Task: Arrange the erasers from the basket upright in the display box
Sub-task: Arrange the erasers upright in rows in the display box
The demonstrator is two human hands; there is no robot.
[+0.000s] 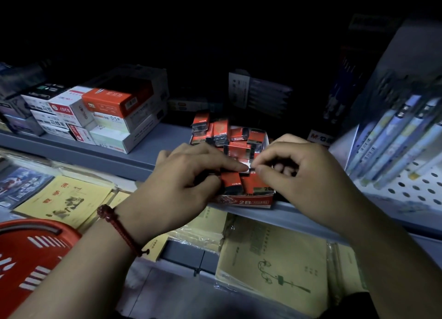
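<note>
Fingertips (260, 170) of the right hand (294, 172) are pinching the white end of one eraser (248, 167) at frame centre. The left hand (181, 175) is laying its straight forefinger against it; whether its thumb is gripping, I cannot tell. Red-and-black sleeved erasers (239, 149) are standing and leaning in the red display box (244, 202) marked 2B, on the shelf (134, 161). The red basket (35, 247) is sitting lower left.

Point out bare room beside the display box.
Bare grey shelf lies between the stacked pen boxes and the display box. Crowded: the box itself, erasers packed in, left hand and right hand over it; notebooks fill the level below.
</note>
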